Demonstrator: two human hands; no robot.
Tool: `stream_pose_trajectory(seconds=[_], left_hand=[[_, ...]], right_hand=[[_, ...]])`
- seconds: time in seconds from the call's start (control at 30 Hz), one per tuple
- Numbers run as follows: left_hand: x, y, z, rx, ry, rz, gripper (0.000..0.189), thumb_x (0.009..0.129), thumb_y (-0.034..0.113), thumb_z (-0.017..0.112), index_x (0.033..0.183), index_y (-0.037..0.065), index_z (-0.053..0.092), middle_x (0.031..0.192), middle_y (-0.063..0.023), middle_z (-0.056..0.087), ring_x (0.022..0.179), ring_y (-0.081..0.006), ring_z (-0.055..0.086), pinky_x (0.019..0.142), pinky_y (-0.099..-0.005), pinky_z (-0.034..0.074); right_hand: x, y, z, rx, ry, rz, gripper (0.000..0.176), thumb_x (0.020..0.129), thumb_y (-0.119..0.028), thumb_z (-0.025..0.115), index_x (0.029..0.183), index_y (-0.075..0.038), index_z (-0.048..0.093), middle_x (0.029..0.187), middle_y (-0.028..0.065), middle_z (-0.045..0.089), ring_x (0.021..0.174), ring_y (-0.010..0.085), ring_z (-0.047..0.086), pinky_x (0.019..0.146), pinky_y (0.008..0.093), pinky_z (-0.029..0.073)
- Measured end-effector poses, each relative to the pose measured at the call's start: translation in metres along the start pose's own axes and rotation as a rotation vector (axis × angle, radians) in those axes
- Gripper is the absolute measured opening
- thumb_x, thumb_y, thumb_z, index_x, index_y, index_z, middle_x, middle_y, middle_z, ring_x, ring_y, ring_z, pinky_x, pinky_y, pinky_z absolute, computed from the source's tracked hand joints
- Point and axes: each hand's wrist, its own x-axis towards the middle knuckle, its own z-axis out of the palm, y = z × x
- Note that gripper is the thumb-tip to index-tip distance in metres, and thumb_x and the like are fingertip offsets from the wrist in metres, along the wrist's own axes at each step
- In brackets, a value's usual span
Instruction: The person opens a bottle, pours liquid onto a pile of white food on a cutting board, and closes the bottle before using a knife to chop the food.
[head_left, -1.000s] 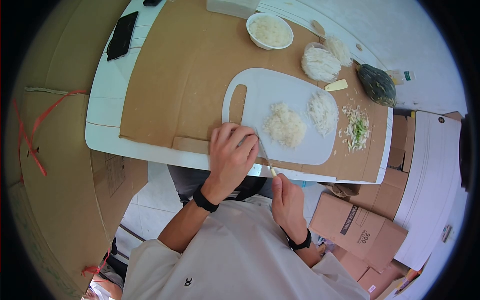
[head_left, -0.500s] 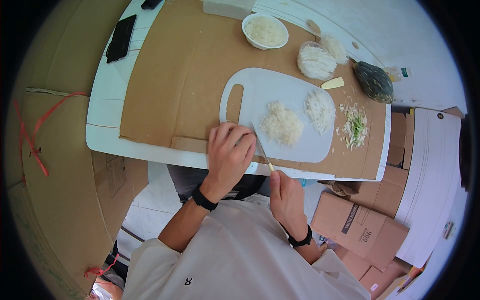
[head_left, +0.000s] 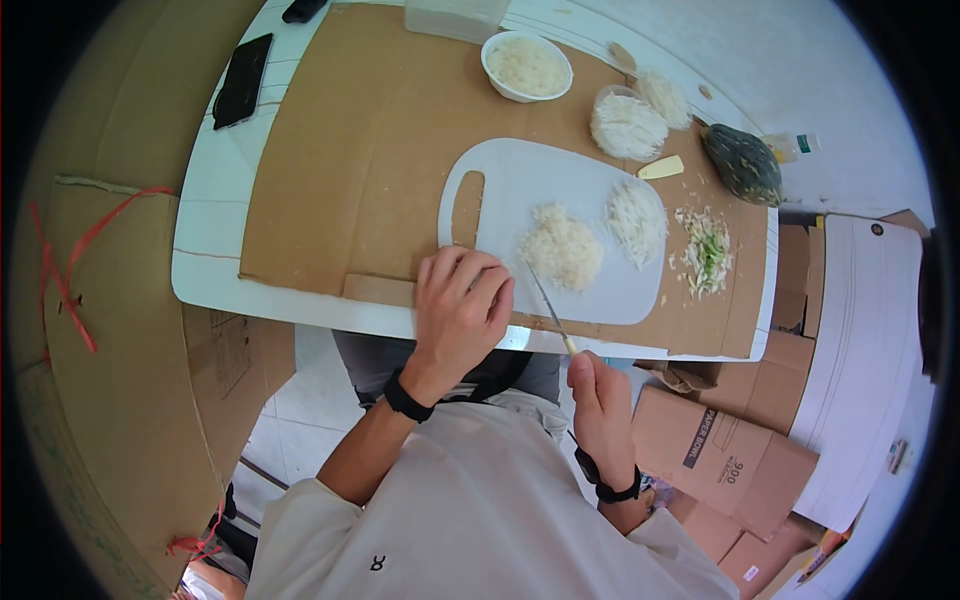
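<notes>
The knife [head_left: 550,308], gripped in the right hand [head_left: 603,405], slants over the cutting board [head_left: 520,180], tip against white shreds [head_left: 563,247]. The left hand [head_left: 464,305] curls at the board's near-left corner, any hold hidden. Slicing seems underway; another cut calls for guarded fingers.

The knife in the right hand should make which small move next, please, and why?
Probably ease the knife toward the left hand: its tip is by the edge of the left shredded pile, and bare cutting board shows between knife and hand.
</notes>
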Motion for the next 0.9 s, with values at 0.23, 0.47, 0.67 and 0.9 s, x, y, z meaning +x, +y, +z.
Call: stream_pose_trajectory(seconds=[0.23, 0.47, 0.67, 0.9], left_hand=[[-0.002, -0.001, 0.000, 0.014, -0.005, -0.001, 0.019, 0.084, 0.002, 0.087, 0.099, 0.008, 0.078, 0.106, -0.0016, 0.076, 0.105, -0.0282, 0.068, 0.091, -0.0441, 0.049], [-0.003, -0.003, 0.001, -0.007, 0.001, 0.007, 0.018, 0.085, 0.001, 0.087, 0.099, 0.007, 0.078, 0.107, -0.0023, 0.077, 0.104, -0.0289, 0.069, 0.092, -0.0445, 0.050], [-0.003, -0.005, 0.002, -0.008, 0.010, 0.037, 0.017, 0.086, 0.000, 0.087, 0.099, 0.007, 0.080, 0.107, -0.0026, 0.078, 0.104, -0.0284, 0.069, 0.092, -0.0437, 0.049], [0.000, -0.004, 0.000, -0.015, -0.025, 0.053, 0.015, 0.086, 0.000, 0.088, 0.098, 0.007, 0.082, 0.106, -0.0023, 0.079, 0.102, -0.0281, 0.069, 0.091, -0.0427, 0.048]], right_hand=[[0.017, 0.002, 0.018, -0.021, 0.024, -0.094, 0.046, 0.121, -0.031, 0.053, 0.088, 0.000, 0.062, 0.069, 0.0255, 0.060, 0.067, 0.0522, 0.060, 0.061, 0.0566, 0.042], [0.016, 0.005, 0.017, -0.054, 0.008, -0.075, 0.046, 0.120, -0.032, 0.053, 0.087, -0.001, 0.062, 0.069, 0.0256, 0.062, 0.068, 0.0534, 0.062, 0.061, 0.0591, 0.042], [0.016, 0.003, 0.011, -0.059, 0.041, -0.073, 0.045, 0.120, -0.032, 0.054, 0.088, -0.001, 0.063, 0.069, 0.0258, 0.062, 0.068, 0.0538, 0.062, 0.062, 0.0605, 0.043], [0.021, 0.009, 0.006, -0.021, 0.044, -0.083, 0.041, 0.119, -0.033, 0.057, 0.099, -0.002, 0.075, 0.070, 0.0230, 0.068, 0.069, 0.0495, 0.067, 0.063, 0.0568, 0.048]])
